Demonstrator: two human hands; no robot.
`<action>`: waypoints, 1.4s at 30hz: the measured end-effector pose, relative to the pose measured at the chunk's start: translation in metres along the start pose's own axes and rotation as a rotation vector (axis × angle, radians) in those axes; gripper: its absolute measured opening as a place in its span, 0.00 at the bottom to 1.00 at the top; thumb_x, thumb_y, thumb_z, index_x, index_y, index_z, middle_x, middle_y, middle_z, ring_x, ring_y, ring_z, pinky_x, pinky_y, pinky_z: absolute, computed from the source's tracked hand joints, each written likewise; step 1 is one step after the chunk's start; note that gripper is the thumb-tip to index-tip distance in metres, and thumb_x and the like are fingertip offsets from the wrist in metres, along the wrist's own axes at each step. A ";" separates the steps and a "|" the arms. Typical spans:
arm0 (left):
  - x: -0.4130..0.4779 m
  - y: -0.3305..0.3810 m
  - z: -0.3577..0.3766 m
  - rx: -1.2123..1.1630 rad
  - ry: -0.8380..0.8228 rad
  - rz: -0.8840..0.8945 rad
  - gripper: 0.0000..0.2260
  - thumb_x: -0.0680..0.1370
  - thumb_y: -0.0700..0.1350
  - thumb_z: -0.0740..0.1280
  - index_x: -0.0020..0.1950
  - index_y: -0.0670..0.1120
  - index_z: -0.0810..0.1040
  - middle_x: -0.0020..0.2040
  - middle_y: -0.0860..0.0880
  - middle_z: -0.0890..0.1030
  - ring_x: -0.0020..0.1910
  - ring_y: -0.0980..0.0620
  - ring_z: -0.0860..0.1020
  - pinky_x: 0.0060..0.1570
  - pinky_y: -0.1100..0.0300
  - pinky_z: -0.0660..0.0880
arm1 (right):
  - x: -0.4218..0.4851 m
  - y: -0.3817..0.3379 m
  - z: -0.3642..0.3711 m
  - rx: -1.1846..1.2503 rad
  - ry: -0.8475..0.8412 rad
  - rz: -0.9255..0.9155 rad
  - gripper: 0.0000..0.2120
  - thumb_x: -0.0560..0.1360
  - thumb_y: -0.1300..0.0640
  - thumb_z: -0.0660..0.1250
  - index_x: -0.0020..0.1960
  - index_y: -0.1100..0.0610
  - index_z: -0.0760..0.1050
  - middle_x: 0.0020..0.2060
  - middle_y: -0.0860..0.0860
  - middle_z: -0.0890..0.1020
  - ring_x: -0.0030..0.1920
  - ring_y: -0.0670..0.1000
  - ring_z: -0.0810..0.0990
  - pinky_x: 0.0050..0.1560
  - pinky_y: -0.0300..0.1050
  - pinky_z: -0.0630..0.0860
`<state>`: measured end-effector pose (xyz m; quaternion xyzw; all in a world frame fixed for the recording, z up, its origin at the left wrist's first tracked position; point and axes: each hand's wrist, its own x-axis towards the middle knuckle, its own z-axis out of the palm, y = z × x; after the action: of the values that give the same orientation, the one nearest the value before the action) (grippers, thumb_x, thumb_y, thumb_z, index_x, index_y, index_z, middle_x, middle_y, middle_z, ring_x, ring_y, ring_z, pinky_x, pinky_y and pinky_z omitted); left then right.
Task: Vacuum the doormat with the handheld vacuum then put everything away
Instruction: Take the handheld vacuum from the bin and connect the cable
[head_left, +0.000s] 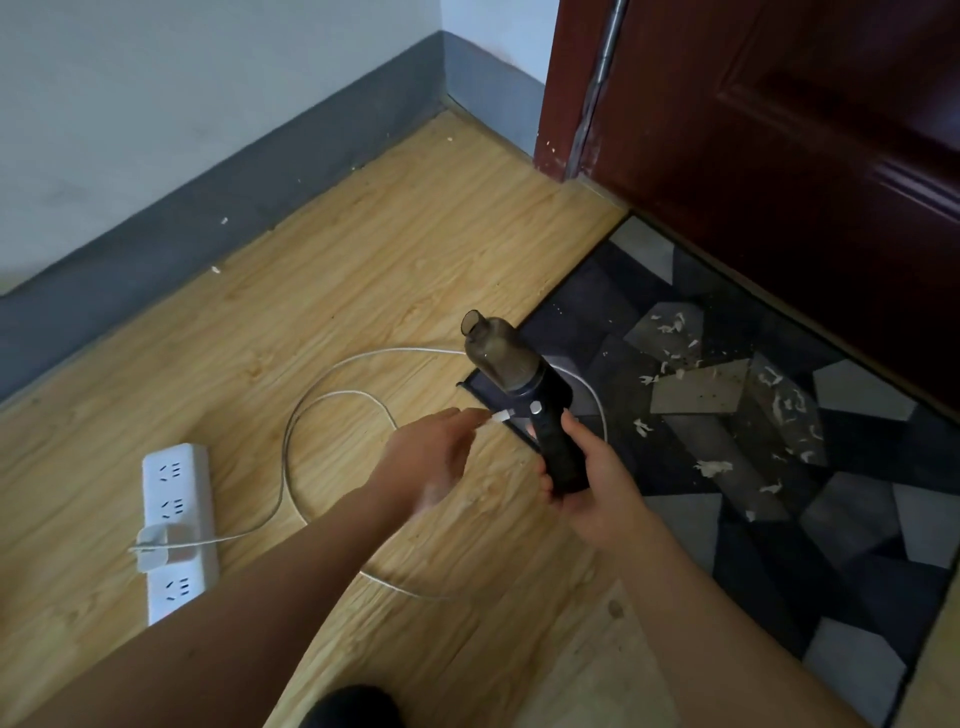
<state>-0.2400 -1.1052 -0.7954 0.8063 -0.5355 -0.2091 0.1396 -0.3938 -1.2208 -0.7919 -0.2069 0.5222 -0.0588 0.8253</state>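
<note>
Left hand (431, 457) is pinching the charging plug (500, 415) at the vacuum (511, 374), center frame; right hand (597, 499) is gripping it. Pulling straight seems best. Littered doormat (779, 519) is lying right.

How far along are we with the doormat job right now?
Nothing looks finished. White scraps litter the doormat, so the vacuuming looks not yet done. In hand: the right hand grips the vacuum while the left hand pinches the cable plug at its side; plugged in or out, I cannot tell. Left: vacuum the mat, then put away the vacuum, cable and power strip.
</note>
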 end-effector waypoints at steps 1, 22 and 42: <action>0.001 0.003 -0.002 -0.012 0.024 -0.001 0.16 0.82 0.48 0.54 0.69 0.57 0.69 0.57 0.56 0.78 0.56 0.51 0.78 0.47 0.55 0.75 | 0.000 -0.001 0.001 0.023 -0.013 -0.003 0.22 0.77 0.45 0.65 0.62 0.61 0.76 0.31 0.55 0.76 0.26 0.48 0.75 0.26 0.39 0.71; 0.007 0.027 -0.018 0.103 0.026 0.026 0.15 0.81 0.58 0.54 0.54 0.56 0.79 0.43 0.58 0.73 0.43 0.56 0.76 0.34 0.59 0.70 | -0.005 -0.001 0.013 0.026 -0.055 -0.059 0.18 0.77 0.48 0.64 0.54 0.63 0.76 0.34 0.57 0.76 0.28 0.50 0.75 0.28 0.41 0.72; 0.021 0.043 -0.018 0.204 -0.004 0.048 0.15 0.81 0.53 0.54 0.49 0.51 0.79 0.46 0.55 0.79 0.43 0.52 0.78 0.36 0.59 0.67 | -0.006 -0.004 0.013 -0.218 0.058 -0.263 0.08 0.79 0.54 0.64 0.57 0.55 0.74 0.38 0.56 0.77 0.32 0.50 0.76 0.27 0.42 0.73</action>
<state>-0.2588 -1.1406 -0.7647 0.8027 -0.5736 -0.1514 0.0606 -0.3843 -1.2186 -0.7804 -0.3601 0.5174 -0.1152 0.7677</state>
